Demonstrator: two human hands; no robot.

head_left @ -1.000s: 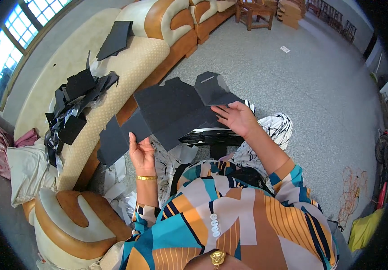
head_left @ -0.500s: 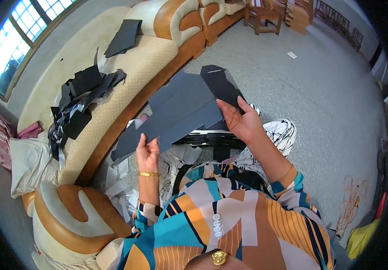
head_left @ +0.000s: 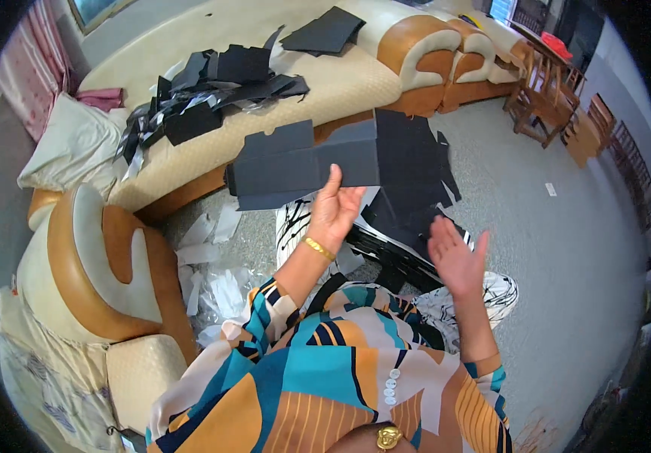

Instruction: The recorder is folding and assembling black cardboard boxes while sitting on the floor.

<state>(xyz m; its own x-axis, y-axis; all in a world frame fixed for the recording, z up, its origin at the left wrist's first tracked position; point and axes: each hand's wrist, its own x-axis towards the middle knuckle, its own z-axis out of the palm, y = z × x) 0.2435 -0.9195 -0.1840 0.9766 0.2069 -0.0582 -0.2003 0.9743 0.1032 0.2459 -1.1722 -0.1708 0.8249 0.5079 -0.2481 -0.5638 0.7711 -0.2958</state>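
Observation:
A large die-cut sheet of black cardboard (head_left: 284, 167), with fold lines and notched edges, is spread out above my lap. My left hand (head_left: 333, 215) grips its near edge, thumb on top and fingers underneath. Off to the right, my right hand (head_left: 458, 260) is open with its fingers stretched out, beside the sheet's torn-looking right side. It holds nothing. Under the sheet, between my knees, lies a stack of black cardboard pieces (head_left: 393, 260), partly hidden by the sheet and my left hand.
A cream and tan sofa (head_left: 356, 87) stretches across the back. On it lie a heap of black cardboard scraps (head_left: 205, 90) and a flat black piece (head_left: 325, 32). White paper scraps and clear plastic (head_left: 223, 294) litter the floor at left, by the sofa arm (head_left: 106, 264). Wooden chairs (head_left: 541, 106) stand far right.
My view has swung, so the sofa sits further right. The cardboard sheet has turned and lies flatter. My right hand has let go of it and moved down, away from its edge.

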